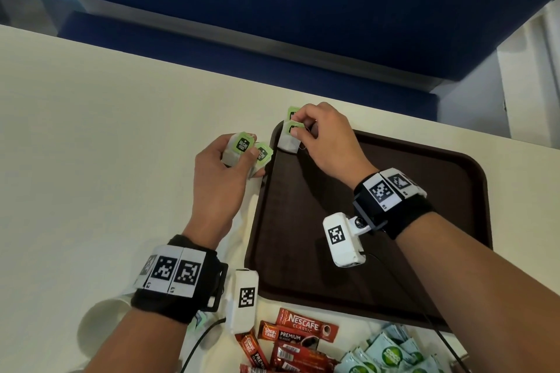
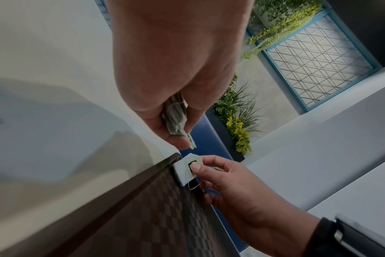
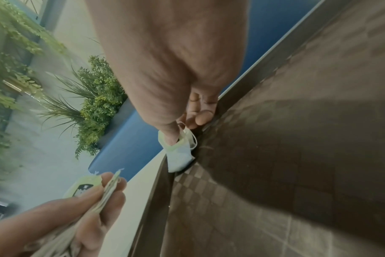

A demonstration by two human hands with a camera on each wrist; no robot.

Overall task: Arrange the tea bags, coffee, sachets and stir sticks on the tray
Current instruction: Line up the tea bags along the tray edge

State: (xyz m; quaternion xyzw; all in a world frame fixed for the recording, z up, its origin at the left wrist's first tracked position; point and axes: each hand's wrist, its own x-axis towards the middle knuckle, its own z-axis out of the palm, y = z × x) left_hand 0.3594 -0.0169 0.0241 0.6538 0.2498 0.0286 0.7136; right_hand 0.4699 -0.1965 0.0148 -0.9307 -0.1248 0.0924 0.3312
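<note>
A dark brown tray (image 1: 394, 221) lies on the cream table. My right hand (image 1: 321, 142) pinches a white tea bag (image 1: 288, 138) with a green tag at the tray's far left corner; a second green tag (image 1: 291, 113) shows just behind it. In the right wrist view that tea bag (image 3: 179, 156) hangs from my fingertips at the tray's rim (image 3: 156, 200). My left hand (image 1: 221, 172) holds a small stack of tea bags (image 1: 242, 147) with green tags, just left of the tray. The left wrist view shows this stack (image 2: 175, 120) edge-on between thumb and fingers.
Red coffee sachets (image 1: 300, 333) and pale green sachets (image 1: 391, 354) lie on the table at the tray's near edge. A white cup (image 1: 100, 324) sits under my left forearm. A blue bench (image 1: 272, 24) runs beyond the table's far edge.
</note>
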